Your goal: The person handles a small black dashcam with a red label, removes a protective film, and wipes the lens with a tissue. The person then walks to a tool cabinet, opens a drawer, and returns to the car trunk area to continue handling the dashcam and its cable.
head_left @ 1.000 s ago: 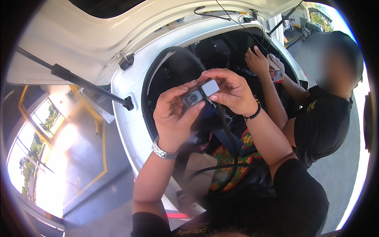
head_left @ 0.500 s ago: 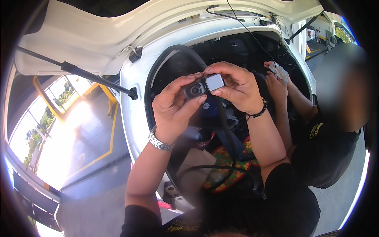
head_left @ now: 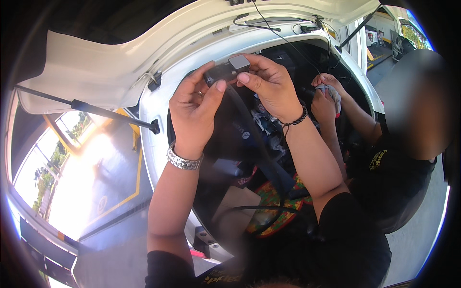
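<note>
Between both of my hands is a small black camera (head_left: pixel 218 74), raised in front of the open boot. A light grey square pad (head_left: pixel 239 62) sits on its mount at the right end. My left hand (head_left: pixel 194 113) grips the camera's left end, thumb below and fingers behind. My right hand (head_left: pixel 271 89) pinches the right end by the pad, the thumb just beneath it. The camera's lens is turned out of sight. A long black rubber trim strip (head_left: pixel 259 139) hangs loose below my hands, across the boot opening.
To my right, a co-worker (head_left: pixel 398 177) holds a grey cloth (head_left: pixel 331 93) in both hands inside the boot. The raised white tailgate (head_left: pixel 96 62) is overhead, with a black strut (head_left: pixel 110 114) at left. Thin black cables (head_left: pixel 288 38) dangle from it. A patterned colourful cloth (head_left: pixel 269 211) lies in the boot.
Both hands have lifted the camera up and a little left. It has been tilted, so the lens that faced me no longer shows. The co-worker's hands have moved closer together around the cloth.
</note>
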`<state>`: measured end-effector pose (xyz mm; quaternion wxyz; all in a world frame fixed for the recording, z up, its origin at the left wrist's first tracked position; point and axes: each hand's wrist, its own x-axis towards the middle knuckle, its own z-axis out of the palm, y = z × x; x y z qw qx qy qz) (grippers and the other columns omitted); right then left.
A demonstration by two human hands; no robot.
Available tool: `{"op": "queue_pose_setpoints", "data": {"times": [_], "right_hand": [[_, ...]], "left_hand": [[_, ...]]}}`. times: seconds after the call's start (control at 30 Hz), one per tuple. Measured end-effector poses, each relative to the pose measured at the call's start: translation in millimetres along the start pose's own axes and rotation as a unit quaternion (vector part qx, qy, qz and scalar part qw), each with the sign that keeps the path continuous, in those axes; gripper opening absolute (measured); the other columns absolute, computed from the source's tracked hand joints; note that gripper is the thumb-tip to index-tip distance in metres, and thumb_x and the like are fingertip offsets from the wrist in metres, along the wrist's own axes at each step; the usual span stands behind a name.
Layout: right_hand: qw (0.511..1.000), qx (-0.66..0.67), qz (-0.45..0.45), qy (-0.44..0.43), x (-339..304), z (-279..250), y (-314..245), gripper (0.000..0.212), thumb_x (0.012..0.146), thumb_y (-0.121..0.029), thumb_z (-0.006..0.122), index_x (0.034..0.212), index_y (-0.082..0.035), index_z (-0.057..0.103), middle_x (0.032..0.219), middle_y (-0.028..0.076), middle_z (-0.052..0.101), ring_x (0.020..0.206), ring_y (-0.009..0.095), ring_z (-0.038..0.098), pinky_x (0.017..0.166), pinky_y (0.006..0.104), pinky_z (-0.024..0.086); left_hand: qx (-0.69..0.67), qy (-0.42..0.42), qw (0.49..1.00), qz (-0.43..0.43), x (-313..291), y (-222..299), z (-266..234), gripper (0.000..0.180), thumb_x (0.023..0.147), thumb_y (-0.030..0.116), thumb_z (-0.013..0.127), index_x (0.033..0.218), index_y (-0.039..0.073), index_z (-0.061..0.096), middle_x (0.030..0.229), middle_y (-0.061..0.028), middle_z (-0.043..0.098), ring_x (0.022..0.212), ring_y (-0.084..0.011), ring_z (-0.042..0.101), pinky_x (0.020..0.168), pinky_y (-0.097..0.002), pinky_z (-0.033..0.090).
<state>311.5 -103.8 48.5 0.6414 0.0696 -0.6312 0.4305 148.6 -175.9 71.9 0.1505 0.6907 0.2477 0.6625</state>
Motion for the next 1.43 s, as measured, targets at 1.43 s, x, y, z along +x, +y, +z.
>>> {"op": "queue_pose_setpoints", "data": {"times": [1.43], "right_hand": [[0.995, 0.063, -0.062, 0.055, -106, -84, -17, 0.042, 0.090, -0.007, 0.066, 0.131, -0.007, 0.053, 0.128, 0.009, 0.060, 0.126, 0.034, 0.054, 0.110, 0.0442, 0.040]], "left_hand": [[0.545, -0.080, 0.810, 0.204, 51, -160, -89, 0.046, 0.090, 0.039, 0.070, 0.123, 0.009, 0.060, 0.138, -0.0078, 0.053, 0.122, -0.0293, 0.055, 0.095, -0.0474, 0.046]]}}
